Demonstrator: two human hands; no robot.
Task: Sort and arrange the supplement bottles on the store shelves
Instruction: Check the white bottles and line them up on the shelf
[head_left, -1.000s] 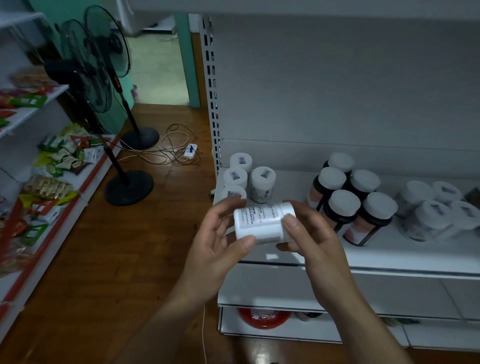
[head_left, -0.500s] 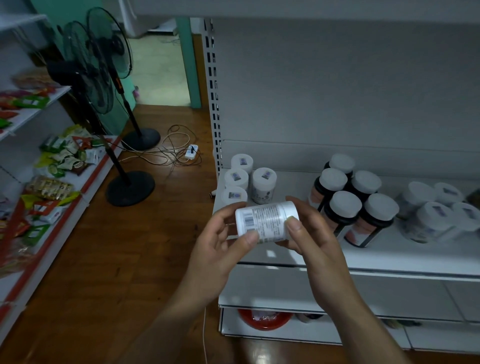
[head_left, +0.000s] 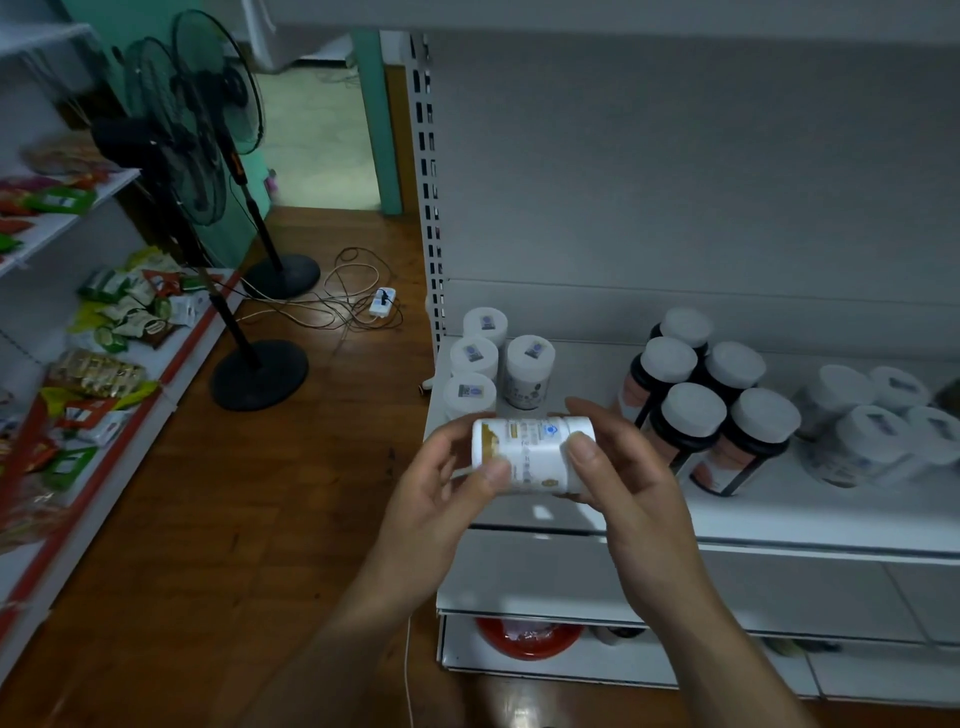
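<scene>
Holding step, head view only: a white bottle (head_left: 530, 454) is on its side in mid-air, between both hands, just in front of the shelf (head_left: 779, 519) edge. Left hand (head_left: 441, 499) curls round the bottom end, thumb pressed across the label. Right hand (head_left: 628, 483) curls round the cap end, thumb on top, fingers wrapped behind. Label faces up toward the camera, gold and blue print; the text is too small to read.

On the shelf: four white-capped bottles (head_left: 474, 358) upright at the left end, close behind the held one. Five dark bottles (head_left: 691, 410) with white caps mid-shelf, packed together. Wrapped bottles (head_left: 872, 431) at the right, near the dark ones. Two fans (head_left: 197, 156) stand on the wooden floor (head_left: 208, 519) to the left.

Judged step: looks like label check or sorting, deciding which group this bottle joins. It seems to match the white group at left.

Next move calls for tipping the bottle upright, cap up, then setting it in the open spot at the front of the left group, beside the front bottle. One hand would have to let go. Risk: knocking the neighbours.
</scene>
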